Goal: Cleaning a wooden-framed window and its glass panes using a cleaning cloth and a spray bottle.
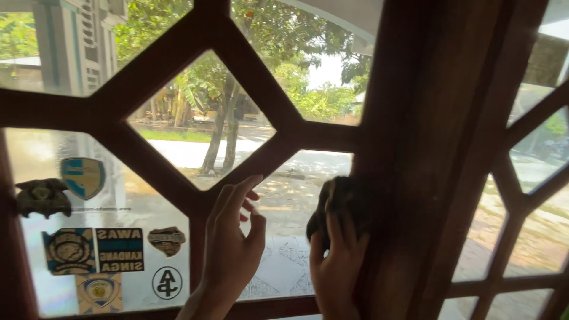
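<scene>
My right hand (335, 266) presses a dark crumpled cloth (341, 198) against the glass pane, right beside the thick brown wooden window post (427, 154). Its fingers are wrapped over the cloth. My left hand (231, 246) rests flat with spread fingers on the wooden lattice bar (198, 219) and the glass beside it, holding nothing. Both hands are raised in front of a window with a dark brown geometric wooden lattice.
Several stickers (101, 249) and a shield-shaped badge (83, 176) cover the lower left pane. A dark metal latch (41, 197) sits at the left edge. Beyond the glass are trees, a sunlit road and a building. More lattice panes (533, 195) lie right of the post.
</scene>
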